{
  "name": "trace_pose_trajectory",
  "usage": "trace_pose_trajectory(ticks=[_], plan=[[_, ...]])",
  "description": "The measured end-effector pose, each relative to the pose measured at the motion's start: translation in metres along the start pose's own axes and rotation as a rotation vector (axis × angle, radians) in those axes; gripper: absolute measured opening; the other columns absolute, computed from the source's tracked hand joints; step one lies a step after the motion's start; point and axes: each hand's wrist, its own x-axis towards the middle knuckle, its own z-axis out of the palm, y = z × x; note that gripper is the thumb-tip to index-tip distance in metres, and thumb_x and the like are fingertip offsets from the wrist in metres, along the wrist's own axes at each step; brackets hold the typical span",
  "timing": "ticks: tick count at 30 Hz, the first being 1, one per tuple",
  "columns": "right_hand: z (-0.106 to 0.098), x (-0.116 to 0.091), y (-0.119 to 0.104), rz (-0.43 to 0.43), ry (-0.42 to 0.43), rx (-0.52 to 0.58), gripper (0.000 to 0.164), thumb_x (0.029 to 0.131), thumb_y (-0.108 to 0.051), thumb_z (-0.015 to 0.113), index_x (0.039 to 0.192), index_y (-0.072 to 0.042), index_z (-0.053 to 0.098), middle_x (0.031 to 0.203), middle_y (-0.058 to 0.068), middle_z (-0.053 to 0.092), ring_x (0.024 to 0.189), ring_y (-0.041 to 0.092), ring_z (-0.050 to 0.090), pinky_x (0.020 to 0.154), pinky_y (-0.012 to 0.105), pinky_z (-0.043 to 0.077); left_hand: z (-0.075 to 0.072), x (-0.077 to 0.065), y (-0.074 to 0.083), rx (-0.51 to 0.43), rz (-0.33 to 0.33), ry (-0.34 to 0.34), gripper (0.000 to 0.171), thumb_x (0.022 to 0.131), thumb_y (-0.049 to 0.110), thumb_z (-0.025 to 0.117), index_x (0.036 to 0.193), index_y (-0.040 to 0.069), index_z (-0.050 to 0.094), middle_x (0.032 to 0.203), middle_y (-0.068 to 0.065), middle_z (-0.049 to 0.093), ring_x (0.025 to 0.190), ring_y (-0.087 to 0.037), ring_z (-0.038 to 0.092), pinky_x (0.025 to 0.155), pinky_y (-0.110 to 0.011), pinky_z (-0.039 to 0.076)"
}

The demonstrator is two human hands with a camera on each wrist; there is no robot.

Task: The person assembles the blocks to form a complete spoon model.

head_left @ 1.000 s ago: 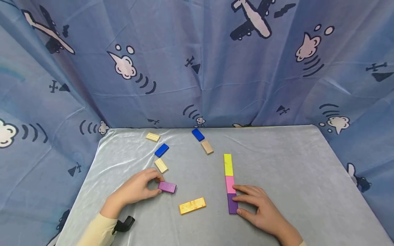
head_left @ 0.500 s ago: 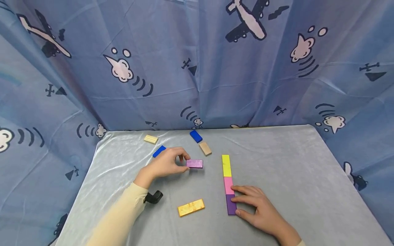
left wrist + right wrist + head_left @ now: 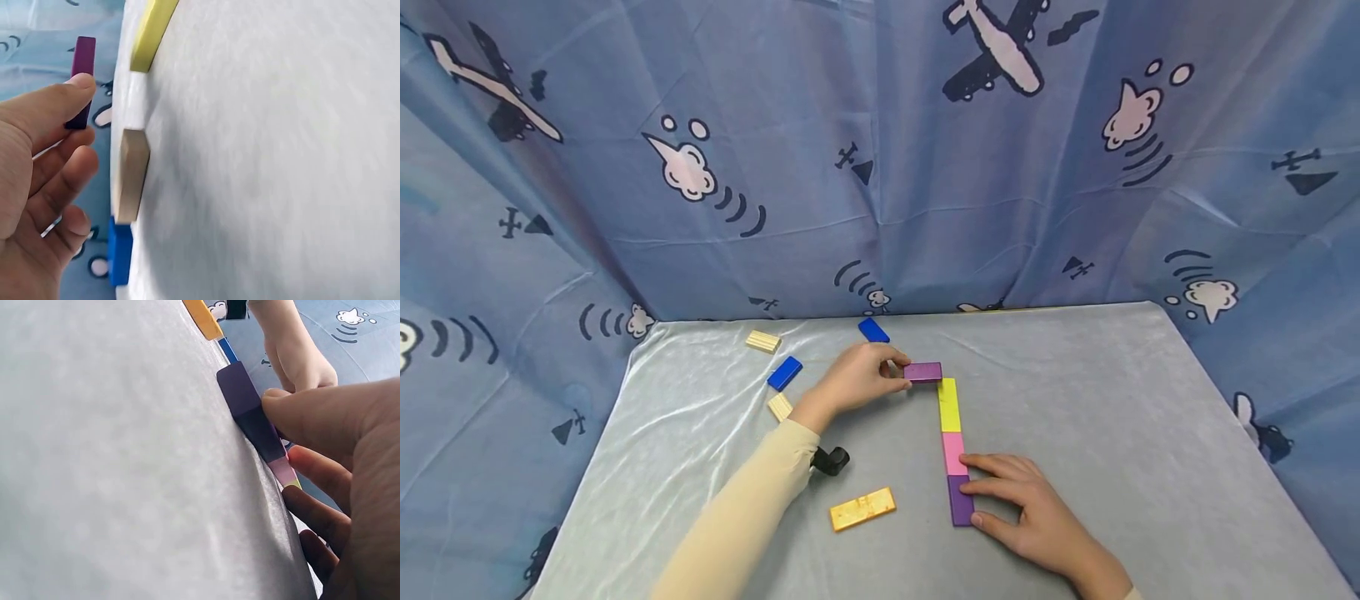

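Observation:
My left hand [image 3: 859, 381] pinches a light purple block [image 3: 922, 372] between thumb and fingers. In the left wrist view that block appears raised off the table. It is held crosswise near the far end of a yellow block [image 3: 950, 406]. A pink block [image 3: 952, 453] and a dark purple block [image 3: 960, 502] continue in line toward the person. My right hand [image 3: 1037, 521] rests beside this row, its thumb and loosely bent fingers touching the dark purple and pink blocks. A tan block [image 3: 132, 175] lies below the left hand, hidden in the head view.
A gold block [image 3: 862, 509] lies left of the row. Farther left are a blue block [image 3: 785, 373] and ridged cream blocks [image 3: 763, 341]. Another blue block [image 3: 873, 330] lies near the far edge. A patterned blue curtain [image 3: 880, 167] hangs behind the grey cloth [image 3: 1112, 400].
My left hand has carried the light purple block right and away from the person, up to the row's far end. My right hand has stayed beside the row.

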Motion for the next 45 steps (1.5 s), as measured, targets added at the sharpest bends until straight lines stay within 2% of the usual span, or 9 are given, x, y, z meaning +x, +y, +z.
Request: trace_pose_trajectory(ticks=[4,10,13,20,26,37,45], plan=[[0.003,0.001,0.0,-0.025,0.005,-0.013,0.037,0.094,-0.029,0.089,0.127,-0.039,0.079,0.151,-0.007,0.065,0.135,0.018,0.06,0.109,0.036,0.038,0.009,0.013,0.002,0.005,-0.015,-0.007,0.033,0.096,0.029,0.088,0.125,0.013,0.083,0.109,0.003,0.08,0.091,-0.006,0.069,0.083,-0.029,0.057],[0.007,-0.001,-0.002,-0.034,0.027,-0.012,0.038,0.092,-0.027,0.091,0.126,-0.038,0.08,0.149,-0.007,0.067,0.133,0.019,0.061,0.109,0.033,0.039,0.02,0.026,0.0,0.022,-0.043,-0.015,0.034,0.096,0.03,0.088,0.126,0.014,0.083,0.115,0.002,0.08,0.094,-0.006,0.07,0.084,-0.028,0.058],[0.007,-0.001,-0.002,-0.041,0.032,-0.011,0.038,0.092,-0.027,0.091,0.126,-0.038,0.079,0.149,-0.007,0.067,0.133,0.019,0.061,0.109,0.032,0.038,0.023,0.029,0.0,0.04,-0.054,-0.006,0.035,0.095,0.031,0.089,0.125,0.015,0.084,0.115,0.002,0.08,0.094,-0.008,0.07,0.085,-0.029,0.058],[0.007,0.002,-0.001,-0.051,0.029,-0.01,0.038,0.091,-0.026,0.091,0.126,-0.036,0.08,0.149,-0.006,0.067,0.133,0.019,0.061,0.11,0.034,0.038,0.026,0.034,0.002,0.069,-0.062,-0.014,0.035,0.094,0.031,0.09,0.124,0.015,0.084,0.117,0.002,0.08,0.108,-0.013,0.071,0.097,-0.034,0.058],[0.004,0.002,-0.002,-0.03,0.012,-0.019,0.036,0.092,-0.028,0.09,0.126,-0.038,0.08,0.149,-0.008,0.066,0.133,0.018,0.061,0.108,0.037,0.041,0.027,0.036,0.004,0.066,-0.076,-0.034,0.034,0.093,0.032,0.091,0.122,0.015,0.085,0.113,0.003,0.081,0.11,-0.015,0.07,0.098,-0.035,0.057],[0.002,0.0,0.001,-0.025,0.016,-0.025,0.036,0.092,-0.028,0.09,0.126,-0.037,0.08,0.15,-0.008,0.066,0.135,0.018,0.061,0.107,0.039,0.042,0.03,0.043,0.005,0.152,-0.025,-0.075,0.034,0.094,0.034,0.09,0.123,0.018,0.085,0.116,0.006,0.08,0.112,-0.014,0.068,0.099,-0.034,0.056],[0.0,-0.003,0.002,0.011,-0.007,-0.01,0.036,0.093,-0.032,0.09,0.127,-0.04,0.079,0.152,-0.012,0.064,0.138,0.015,0.058,0.11,0.038,0.041,0.035,0.044,0.006,0.192,0.006,-0.082,0.036,0.095,0.035,0.089,0.126,0.018,0.084,0.118,0.005,0.079,0.113,-0.015,0.067,0.1,-0.033,0.055]])
